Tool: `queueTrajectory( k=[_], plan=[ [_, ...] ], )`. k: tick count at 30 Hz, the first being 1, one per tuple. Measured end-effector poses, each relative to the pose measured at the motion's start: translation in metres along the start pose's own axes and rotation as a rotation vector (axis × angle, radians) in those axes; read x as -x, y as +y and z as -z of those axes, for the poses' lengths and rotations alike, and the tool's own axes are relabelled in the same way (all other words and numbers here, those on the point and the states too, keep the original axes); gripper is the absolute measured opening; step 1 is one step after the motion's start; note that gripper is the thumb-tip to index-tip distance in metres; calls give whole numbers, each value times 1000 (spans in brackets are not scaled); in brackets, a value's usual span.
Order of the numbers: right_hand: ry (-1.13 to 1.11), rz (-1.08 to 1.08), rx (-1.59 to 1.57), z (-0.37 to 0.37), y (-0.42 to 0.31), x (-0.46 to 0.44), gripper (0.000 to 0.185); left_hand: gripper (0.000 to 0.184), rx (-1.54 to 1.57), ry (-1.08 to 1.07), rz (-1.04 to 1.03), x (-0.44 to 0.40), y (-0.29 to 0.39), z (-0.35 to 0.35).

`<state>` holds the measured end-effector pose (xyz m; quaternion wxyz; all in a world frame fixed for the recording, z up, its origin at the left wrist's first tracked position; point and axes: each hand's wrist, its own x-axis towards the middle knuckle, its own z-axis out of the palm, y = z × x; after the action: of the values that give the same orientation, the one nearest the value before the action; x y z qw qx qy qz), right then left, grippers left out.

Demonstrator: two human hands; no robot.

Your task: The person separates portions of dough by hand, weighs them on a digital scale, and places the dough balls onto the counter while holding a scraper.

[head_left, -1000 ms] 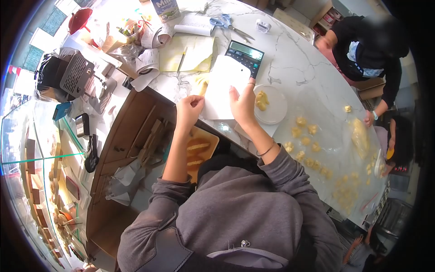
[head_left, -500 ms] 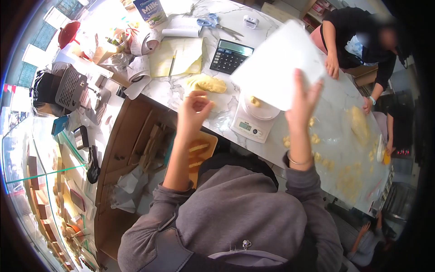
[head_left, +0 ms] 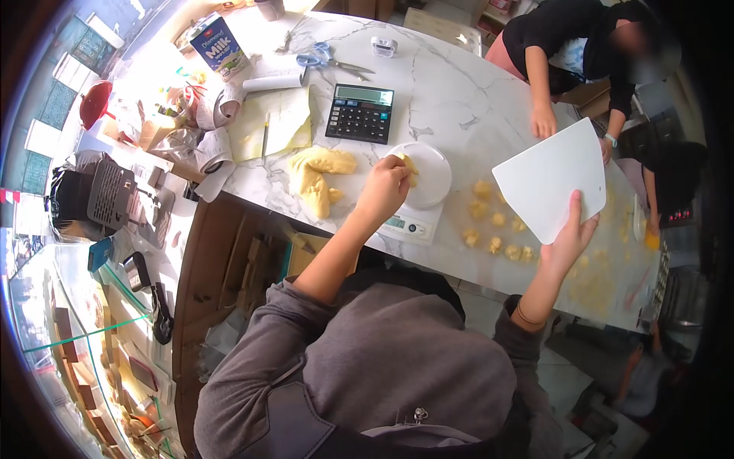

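Note:
My left hand is over the left side of the kitchen scale, its fingers pinched on a small piece of yellow dough. Whether that piece rests on the round pan, I cannot tell. My right hand grips a flat white dough scraper by its lower edge, raised above the table's right part. To the left of the scale lies a larger folded lump of dough. Several small dough pieces are spread on the marble between the scale and the scraper.
Behind the scale are a calculator, scissors and a small white timer. A milk carton and yellow paper with a pencil stand or lie at the left. A co-worker's hand rests on the far table edge.
My left hand has moved right, from the dough lump to the scale, and now pinches a dough piece. My right hand has carried the scraper right, away from above the scale.

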<state>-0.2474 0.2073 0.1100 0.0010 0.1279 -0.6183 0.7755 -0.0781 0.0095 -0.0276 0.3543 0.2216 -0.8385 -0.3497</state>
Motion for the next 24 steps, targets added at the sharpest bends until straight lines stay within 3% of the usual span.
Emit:
queueTrajectory(
  k=[6, 9, 13, 16, 24],
  plan=[
    [-20, -15, -65, -3, 6, -2, 50, 17, -156, -206, -49, -17, -3, -2],
    [-26, -7, -65, -6, 6, -1, 49, 20, -400, -281, -98, -23, 6, 8],
    [-16, 1, -47, -5, 5, -1, 49, 36, -199, -32, -71, -16, 10, 29],
    [-1, 0, -26, -1, 2, -6, 49, 33, -79, 185, 44, -5, 7, 49],
    [-13, 25, -46, 4, -3, -16, 52, 29, -140, 351, 173, 15, -16, 91]
  ],
)
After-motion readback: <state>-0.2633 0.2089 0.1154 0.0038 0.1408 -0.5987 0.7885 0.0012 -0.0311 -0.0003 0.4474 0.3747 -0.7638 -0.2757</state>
